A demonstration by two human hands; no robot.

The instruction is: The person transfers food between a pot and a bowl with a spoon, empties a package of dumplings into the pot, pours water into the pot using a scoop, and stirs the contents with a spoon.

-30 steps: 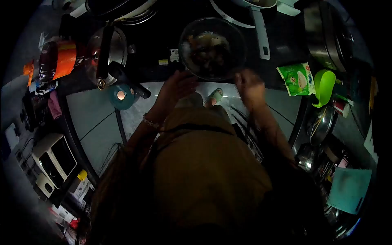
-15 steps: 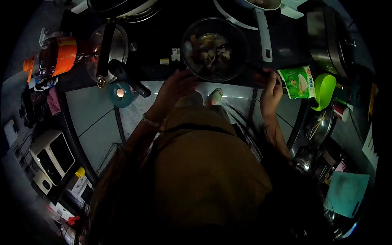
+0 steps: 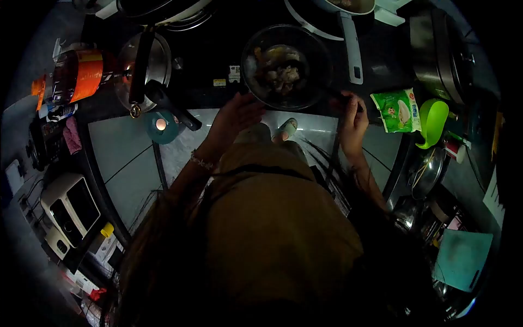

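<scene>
A see-through bowl (image 3: 321, 87) stands on the dark counter in front of me, holding pale and brown food pieces (image 3: 284, 79) that look like meat. My right hand (image 3: 353, 117) is closed around the dark handle of a spoon-like utensil (image 3: 326, 94), whose far end reaches into the bowl and is hard to make out. At the bowl's near left rim is my left hand (image 3: 235, 117), fingers stretched out; whether they touch the rim is too dark to tell.
Right of my right hand lie a green packet (image 3: 396, 110) and a bright green scoop (image 3: 433, 121). A grey-handled pan (image 3: 351, 49) is at the back. On the left are a pan lid (image 3: 159, 60), an orange-labelled bottle (image 3: 87, 76) and a black handle (image 3: 188, 119) past the counter edge.
My right hand has moved left, closer to the bowl, with the utensil. The food pieces have shifted and bunched together. My left hand stays almost where it was.
</scene>
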